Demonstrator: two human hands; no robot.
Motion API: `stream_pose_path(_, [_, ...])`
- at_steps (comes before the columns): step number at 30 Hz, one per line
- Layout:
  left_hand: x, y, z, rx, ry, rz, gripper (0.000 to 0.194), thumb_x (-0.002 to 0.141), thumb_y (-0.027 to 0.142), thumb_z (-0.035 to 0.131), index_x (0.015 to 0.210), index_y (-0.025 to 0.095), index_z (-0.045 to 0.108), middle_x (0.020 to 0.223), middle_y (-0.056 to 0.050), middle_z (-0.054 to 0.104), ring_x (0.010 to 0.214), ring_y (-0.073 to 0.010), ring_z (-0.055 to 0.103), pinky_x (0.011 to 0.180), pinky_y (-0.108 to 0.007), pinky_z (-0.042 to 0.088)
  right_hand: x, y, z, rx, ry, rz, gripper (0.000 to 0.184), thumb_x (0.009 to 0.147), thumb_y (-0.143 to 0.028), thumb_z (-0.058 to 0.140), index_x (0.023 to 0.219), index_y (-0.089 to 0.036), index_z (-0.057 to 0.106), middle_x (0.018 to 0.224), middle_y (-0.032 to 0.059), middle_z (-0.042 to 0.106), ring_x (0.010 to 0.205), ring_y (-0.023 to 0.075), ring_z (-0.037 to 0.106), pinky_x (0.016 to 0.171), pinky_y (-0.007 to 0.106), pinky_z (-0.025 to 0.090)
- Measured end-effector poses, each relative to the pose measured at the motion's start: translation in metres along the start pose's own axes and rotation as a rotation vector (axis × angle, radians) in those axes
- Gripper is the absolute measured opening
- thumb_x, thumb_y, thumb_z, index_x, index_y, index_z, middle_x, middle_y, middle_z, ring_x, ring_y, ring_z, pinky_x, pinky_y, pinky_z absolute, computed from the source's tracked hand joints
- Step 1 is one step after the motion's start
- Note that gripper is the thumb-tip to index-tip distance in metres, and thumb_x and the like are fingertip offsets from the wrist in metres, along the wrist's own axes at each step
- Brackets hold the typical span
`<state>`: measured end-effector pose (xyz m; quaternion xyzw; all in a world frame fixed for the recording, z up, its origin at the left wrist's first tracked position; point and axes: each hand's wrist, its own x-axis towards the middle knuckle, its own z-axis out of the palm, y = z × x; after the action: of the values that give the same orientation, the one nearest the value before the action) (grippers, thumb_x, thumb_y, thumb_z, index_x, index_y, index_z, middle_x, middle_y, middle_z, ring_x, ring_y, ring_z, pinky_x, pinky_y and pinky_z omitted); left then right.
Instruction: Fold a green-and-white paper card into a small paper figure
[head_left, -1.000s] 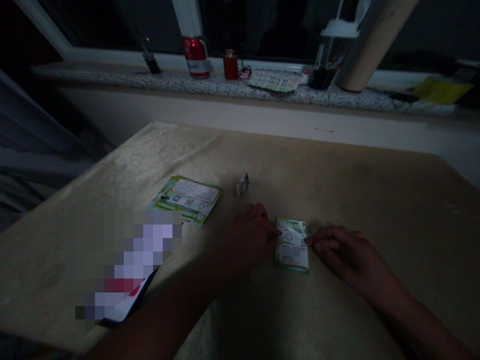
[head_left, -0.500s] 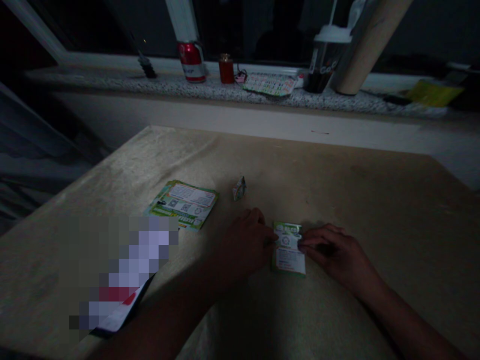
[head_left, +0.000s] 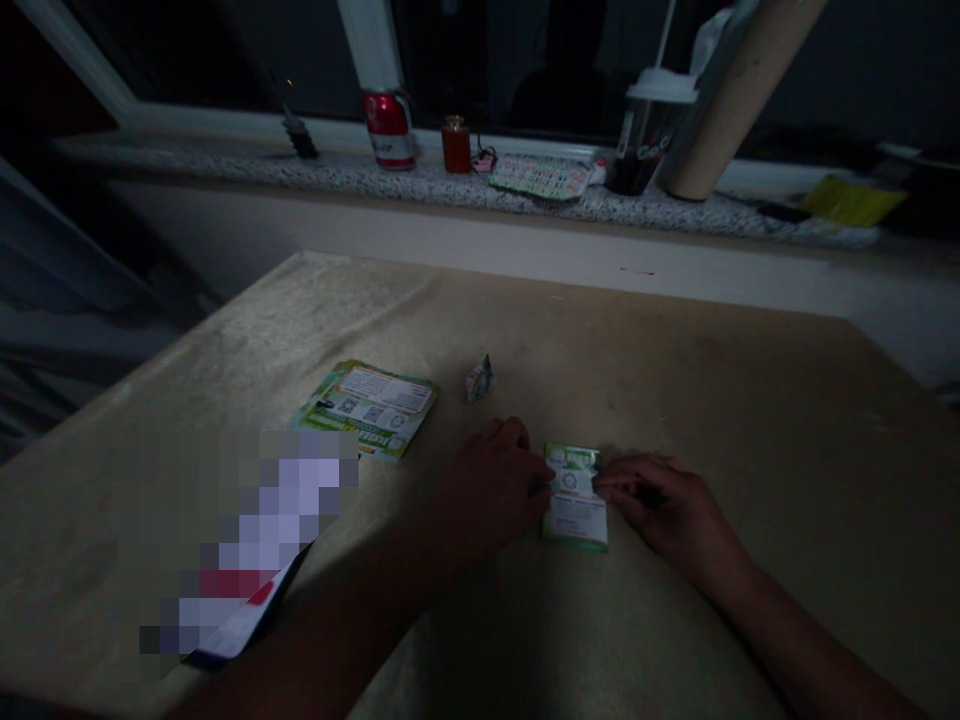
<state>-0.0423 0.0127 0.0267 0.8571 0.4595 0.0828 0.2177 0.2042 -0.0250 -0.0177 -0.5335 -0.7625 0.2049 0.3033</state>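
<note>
A small green-and-white printed leaflet (head_left: pixel 575 515) lies on the table between my two hands, with a round mark and lines of text on it. The fingers of my left hand (head_left: pixel 499 485) are curled, and its thumb and fingertip pinch the leaflet's left edge. On the opposite side my right hand (head_left: pixel 660 500) grips the right edge between thumb and forefinger. Beyond my left hand stands a small folded paper piece (head_left: pixel 478 379). Further left lies a pile of larger green printed leaflets (head_left: pixel 386 390).
A phone-like device (head_left: pixel 247 610), mostly blurred out, lies at the left beside my forearm. Along the granite windowsill (head_left: pixel 435 190) stand a red can (head_left: pixel 391 132), an orange bottle (head_left: pixel 456 146), a lidded cup (head_left: pixel 645 135) and a cardboard tube (head_left: pixel 735 110).
The camera view has shifted slightly. Both hands keep their places at the leaflet's edges, and the leaflet appears a few pixels further left.
</note>
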Motion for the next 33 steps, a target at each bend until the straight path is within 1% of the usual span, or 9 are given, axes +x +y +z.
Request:
stream_pose_path(4, [0.000, 0.001, 0.000, 0.031, 0.003, -0.010, 0.023, 0.089, 0.035, 0.068, 0.107, 0.026, 0.079, 0.107, -0.009, 0.062, 0.105, -0.0266, 0.058, 0.090, -0.040, 0.048, -0.002, 0.002, -0.001, 0.012, -0.011, -0.025, 0.011, 0.090, -0.035, 0.071, 0.098, -0.028, 0.075, 0.094, 0.0034, 0.079, 0.086, 0.0242, 0.075, 0.081, 0.042, 0.057])
stream_pose_path(8, [0.000, 0.000, 0.002, 0.042, 0.028, 0.000, 0.022, 0.089, 0.035, 0.068, 0.106, 0.026, 0.080, 0.105, -0.008, 0.062, 0.104, -0.0261, 0.058, 0.089, -0.041, 0.048, -0.005, 0.001, -0.005, -0.009, -0.030, -0.034, 0.022, 0.085, -0.035, 0.076, 0.106, -0.029, 0.073, 0.102, 0.0039, 0.079, 0.095, 0.0259, 0.074, 0.087, 0.044, 0.056])
stream_pose_path(15, [-0.003, 0.002, 0.006, 0.069, 0.043, 0.003, 0.027, 0.085, 0.040, 0.072, 0.108, 0.026, 0.079, 0.108, -0.010, 0.062, 0.106, -0.0293, 0.057, 0.091, -0.045, 0.049, -0.009, -0.001, -0.010, -0.080, -0.147, 0.045, 0.044, 0.075, -0.036, 0.084, 0.116, -0.030, 0.067, 0.114, 0.0053, 0.073, 0.103, 0.0284, 0.068, 0.091, 0.050, 0.053])
stream_pose_path(18, [-0.005, 0.002, 0.007, 0.080, 0.050, 0.006, 0.035, 0.080, 0.047, 0.078, 0.108, 0.026, 0.078, 0.111, -0.011, 0.062, 0.109, -0.0308, 0.056, 0.093, -0.047, 0.048, -0.001, -0.001, -0.014, -0.083, -0.203, 0.016, 0.057, 0.074, -0.036, 0.085, 0.124, -0.028, 0.062, 0.122, 0.0074, 0.069, 0.114, 0.0293, 0.065, 0.098, 0.050, 0.050])
stream_pose_path(21, [-0.005, 0.000, 0.008, 0.092, 0.042, 0.037, 0.038, 0.080, 0.048, 0.079, 0.109, 0.025, 0.076, 0.115, -0.011, 0.062, 0.111, -0.0311, 0.056, 0.096, -0.049, 0.047, 0.019, 0.000, -0.019, -0.109, -0.279, -0.036, 0.087, 0.062, -0.038, 0.091, 0.140, -0.028, 0.053, 0.144, 0.0121, 0.056, 0.131, 0.0331, 0.055, 0.106, 0.051, 0.046])
stream_pose_path(24, [-0.006, 0.001, 0.009, 0.135, 0.044, 0.062, 0.039, 0.081, 0.047, 0.078, 0.112, 0.024, 0.074, 0.128, -0.013, 0.059, 0.120, -0.0338, 0.053, 0.101, -0.053, 0.045, 0.043, -0.001, -0.021, -0.313, -0.346, -0.035, 0.121, 0.042, -0.050, 0.097, 0.150, -0.028, 0.047, 0.159, 0.0189, 0.038, 0.142, 0.0474, 0.039, 0.110, 0.067, 0.035])
stream_pose_path(26, [-0.007, 0.002, 0.011, 0.172, 0.062, 0.123, 0.034, 0.085, 0.040, 0.076, 0.115, 0.024, 0.073, 0.137, -0.013, 0.056, 0.126, -0.0347, 0.050, 0.105, -0.054, 0.042, 0.057, -0.003, -0.020, -0.357, -0.434, -0.077, 0.138, 0.033, -0.058, 0.096, 0.155, -0.026, 0.041, 0.162, 0.0218, 0.033, 0.146, 0.0509, 0.031, 0.112, 0.071, 0.027])
stream_pose_path(30, [-0.010, 0.006, 0.021, 0.166, 0.065, 0.387, 0.016, 0.095, 0.022, 0.064, 0.107, 0.020, 0.074, 0.127, -0.009, 0.064, 0.123, -0.0260, 0.055, 0.109, -0.042, 0.042, 0.072, -0.007, -0.017, -0.360, -0.550, -0.046, 0.144, 0.034, -0.062, 0.094, 0.159, -0.024, 0.033, 0.168, 0.0228, 0.020, 0.152, 0.0517, 0.014, 0.116, 0.072, 0.015])
stream_pose_path(33, [-0.012, 0.008, 0.028, 0.165, 0.049, 0.474, 0.014, 0.096, 0.020, 0.062, 0.102, 0.018, 0.074, 0.118, -0.008, 0.068, 0.118, -0.0244, 0.060, 0.107, -0.039, 0.045, 0.076, -0.011, -0.017, -0.384, -0.663, 0.032, 0.148, 0.039, -0.064, 0.092, 0.162, -0.019, 0.023, 0.170, 0.0232, 0.006, 0.154, 0.0510, 0.001, 0.119, 0.070, 0.008])
